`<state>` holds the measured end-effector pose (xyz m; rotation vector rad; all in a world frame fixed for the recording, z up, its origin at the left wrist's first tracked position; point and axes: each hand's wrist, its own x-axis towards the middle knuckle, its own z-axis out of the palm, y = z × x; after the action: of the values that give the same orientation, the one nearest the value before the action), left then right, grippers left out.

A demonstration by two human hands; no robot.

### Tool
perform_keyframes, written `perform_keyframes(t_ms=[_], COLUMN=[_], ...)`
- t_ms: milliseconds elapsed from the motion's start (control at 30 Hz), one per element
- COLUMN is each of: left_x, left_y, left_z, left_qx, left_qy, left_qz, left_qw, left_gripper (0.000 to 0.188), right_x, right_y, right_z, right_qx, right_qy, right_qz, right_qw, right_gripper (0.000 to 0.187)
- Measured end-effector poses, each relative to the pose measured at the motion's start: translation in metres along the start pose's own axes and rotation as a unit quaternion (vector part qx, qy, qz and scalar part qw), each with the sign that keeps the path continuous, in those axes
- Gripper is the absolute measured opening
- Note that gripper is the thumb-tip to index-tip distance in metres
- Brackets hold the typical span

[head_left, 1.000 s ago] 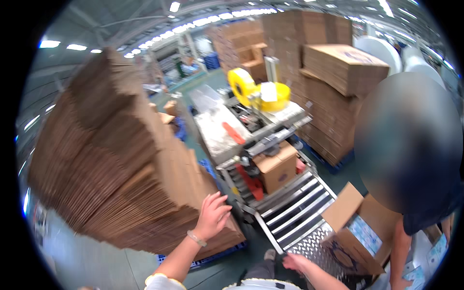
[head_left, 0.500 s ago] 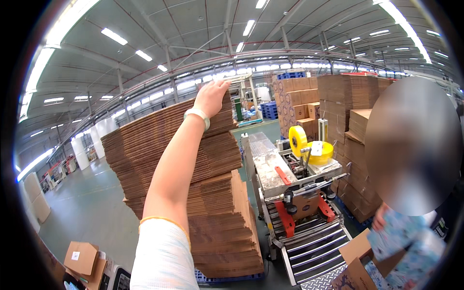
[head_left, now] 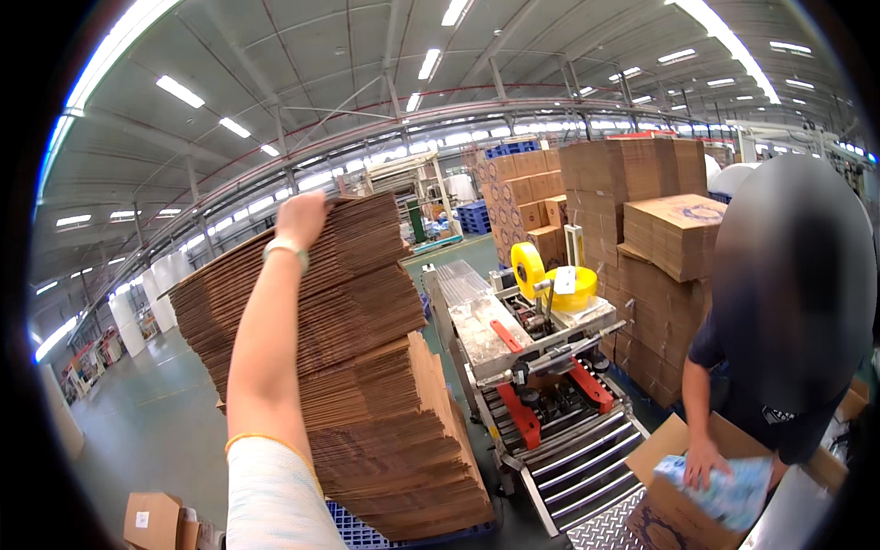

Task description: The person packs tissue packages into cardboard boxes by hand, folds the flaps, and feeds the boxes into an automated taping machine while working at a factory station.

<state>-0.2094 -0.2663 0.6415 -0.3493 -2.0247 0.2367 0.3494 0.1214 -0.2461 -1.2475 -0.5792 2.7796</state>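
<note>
My left hand (head_left: pixel 302 220) reaches up to the top of a tall stack of flattened cardboard boxes (head_left: pixel 357 302). Its fingers curl closed over the upper edge of the topmost flattened box (head_left: pixel 353 199), and the fingertips are partly hidden. The stack leans slightly and stands on a blue pallet (head_left: pixel 362 530). My right hand is out of view. To the right, a co-worker's hand (head_left: pixel 706 461) presses on light-blue packs (head_left: pixel 747 490) in an open carton (head_left: pixel 674 513).
Right of the stack stands a carton-taping machine (head_left: pixel 486 316) with yellow tape rolls (head_left: pixel 573 291), red guides (head_left: pixel 521 417) and a roller conveyor (head_left: pixel 587 467). Piled cartons (head_left: pixel 651 321) rise behind it. A small open box (head_left: pixel 154 521) sits at lower left.
My left hand has shifted left along the stack's top, and the view has turned right. The carton between the red guides is gone from there. The co-worker's blue packs are now in the open carton.
</note>
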Motion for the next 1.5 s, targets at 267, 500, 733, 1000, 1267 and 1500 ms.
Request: perform_keyframes(t_ms=[267, 500, 733, 1000, 1267, 1500], left_x=[-0.066, -0.104, -0.122, -0.285, -0.498, -0.503], left_y=[0.157, 0.279, 0.363, 0.467, 0.520, 0.475], left_z=[-0.155, -0.266, -0.181, 0.103, 0.072, 0.089], left_qx=[-0.097, -0.331, -0.679, -0.845, -0.783, -0.840], left_qy=[0.396, 0.503, 0.241, -0.069, -0.386, -0.420], left_qz=[0.316, 0.492, 0.376, -0.107, -0.156, -0.115], left_qw=[0.857, 0.629, 0.582, 0.520, 0.463, 0.323], left_gripper=[0.030, 0.065, 0.049, 0.045, 0.101, 0.111], right_x=[0.037, -0.088, -0.253, -0.335, -0.280, -0.283], right_y=[-0.007, -0.039, -0.069, -0.067, -0.067, -0.096], right_z=[0.015, 0.264, 0.265, 0.261, 0.244, 0.240], right_qx=[-0.190, -0.465, -0.556, -0.633, -0.684, -0.679], right_qy=[0.043, -0.055, 0.179, 0.324, 0.245, 0.377], right_qz=[-0.136, -0.459, -0.581, -0.572, -0.213, -0.172], right_qw=[0.971, 0.755, 0.566, 0.408, 0.654, 0.606], right_gripper=[0.013, 0.077, 0.121, 0.023, 0.058, 0.070])
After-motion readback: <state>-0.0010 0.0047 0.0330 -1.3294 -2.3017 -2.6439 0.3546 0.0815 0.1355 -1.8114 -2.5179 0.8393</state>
